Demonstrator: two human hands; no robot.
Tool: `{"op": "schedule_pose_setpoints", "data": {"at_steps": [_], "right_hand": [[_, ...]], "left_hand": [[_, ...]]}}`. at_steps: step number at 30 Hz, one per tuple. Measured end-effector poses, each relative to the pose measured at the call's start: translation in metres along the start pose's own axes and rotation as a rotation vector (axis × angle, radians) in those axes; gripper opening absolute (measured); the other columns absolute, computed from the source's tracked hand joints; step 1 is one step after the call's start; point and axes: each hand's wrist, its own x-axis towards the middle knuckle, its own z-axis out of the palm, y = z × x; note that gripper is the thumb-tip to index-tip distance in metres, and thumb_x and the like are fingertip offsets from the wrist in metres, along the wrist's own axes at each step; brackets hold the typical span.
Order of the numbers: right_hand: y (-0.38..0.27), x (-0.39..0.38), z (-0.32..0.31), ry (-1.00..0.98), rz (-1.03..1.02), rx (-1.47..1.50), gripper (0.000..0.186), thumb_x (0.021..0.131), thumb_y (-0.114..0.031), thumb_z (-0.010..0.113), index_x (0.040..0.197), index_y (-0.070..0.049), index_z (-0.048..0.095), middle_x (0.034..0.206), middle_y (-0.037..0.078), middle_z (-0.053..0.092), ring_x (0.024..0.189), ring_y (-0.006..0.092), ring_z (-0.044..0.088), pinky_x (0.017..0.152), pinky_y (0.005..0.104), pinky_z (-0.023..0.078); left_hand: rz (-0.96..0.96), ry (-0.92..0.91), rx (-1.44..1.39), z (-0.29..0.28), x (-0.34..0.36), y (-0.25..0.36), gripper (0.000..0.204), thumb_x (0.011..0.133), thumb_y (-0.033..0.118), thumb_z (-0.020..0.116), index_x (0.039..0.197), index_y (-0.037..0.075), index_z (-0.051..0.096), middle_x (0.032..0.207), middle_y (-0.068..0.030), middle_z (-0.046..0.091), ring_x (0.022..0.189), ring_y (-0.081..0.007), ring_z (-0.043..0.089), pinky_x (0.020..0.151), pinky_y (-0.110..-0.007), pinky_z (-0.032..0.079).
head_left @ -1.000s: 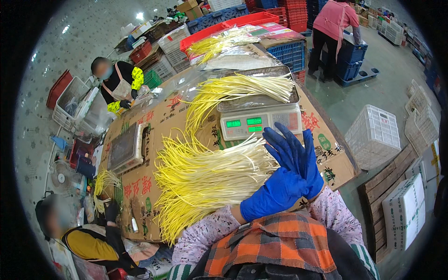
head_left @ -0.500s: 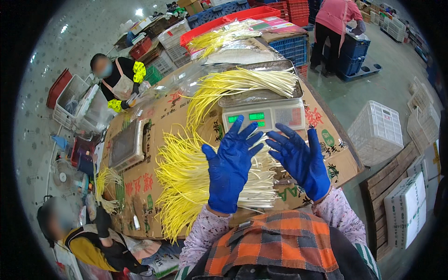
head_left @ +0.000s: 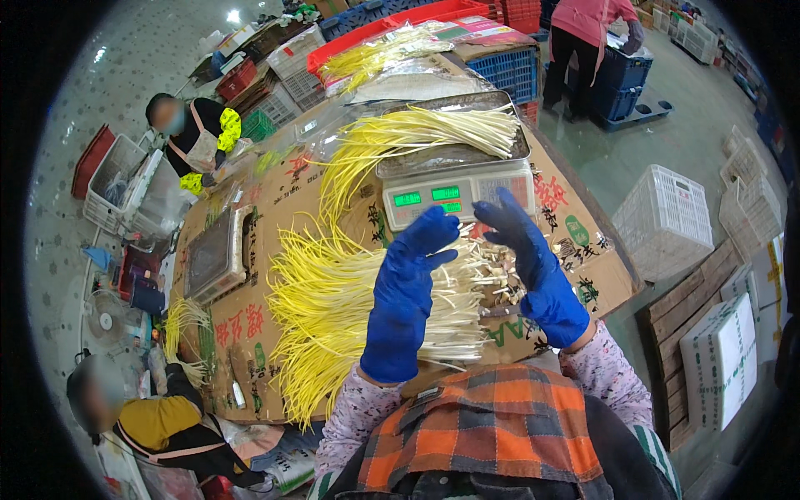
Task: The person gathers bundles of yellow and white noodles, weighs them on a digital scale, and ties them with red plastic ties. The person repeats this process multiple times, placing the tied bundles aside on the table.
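Note:
Both my hands wear blue rubber gloves and are raised above a big pile of long yellow-white stalks [head_left: 333, 308] on a cardboard-covered table [head_left: 583, 250]. My left hand [head_left: 408, 292] has its fingers bent forward at the tips and holds nothing. Apart from it, my right hand [head_left: 533, 267] curls its fingers loosely, also with nothing in it. Just behind the hands stands a weighing scale [head_left: 457, 196] with green digits, and a bundle of stalks [head_left: 417, 133] lies across its metal pan.
A second scale [head_left: 212, 254] sits at the table's left. One person [head_left: 196, 137] works at the far left corner, another [head_left: 158, 417] crouches near left, a third [head_left: 592, 33] stands by blue crates. White crates [head_left: 662, 221] and boxes [head_left: 717, 358] stand right.
My hands were together over the stalks one second ago; they have separated, and the fingertips of both now curl inward toward each other.

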Motion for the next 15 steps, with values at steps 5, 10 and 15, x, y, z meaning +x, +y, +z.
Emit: {"op": "schedule_pose_setpoints", "data": {"at_steps": [5,10,15], "right_hand": [[-0.014,-0.003,0.003,0.103,-0.011,-0.101,0.120,0.070,-0.037,0.090,0.163,-0.009,0.018,0.159,0.015,0.038,0.148,0.0283,0.035,0.122,0.0427,0.025],[-0.010,-0.004,0.000,0.061,-0.127,-0.306,0.123,0.068,-0.029,0.094,0.162,-0.008,0.017,0.159,0.017,0.037,0.148,0.0301,0.035,0.122,0.0439,0.025],[-0.008,-0.005,0.002,0.040,-0.164,-0.332,0.125,0.068,-0.035,0.093,0.162,-0.008,0.016,0.159,0.017,0.037,0.148,0.0310,0.036,0.122,0.0440,0.026]], "left_hand": [[0.122,-0.316,0.413,0.005,-0.009,0.016,0.083,0.063,0.030,0.094,0.136,0.007,0.061,0.129,-0.0078,0.063,0.121,-0.0243,0.054,0.108,-0.036,0.039],[0.155,-0.325,0.614,0.013,-0.012,0.021,0.075,0.062,0.030,0.094,0.130,0.016,0.069,0.110,-0.0015,0.065,0.103,-0.0227,0.056,0.093,-0.035,0.044],[0.164,-0.317,0.616,0.018,-0.016,0.021,0.057,0.066,0.014,0.092,0.120,0.012,0.074,0.102,-0.0012,0.061,0.097,-0.0191,0.056,0.088,-0.031,0.046]]}}
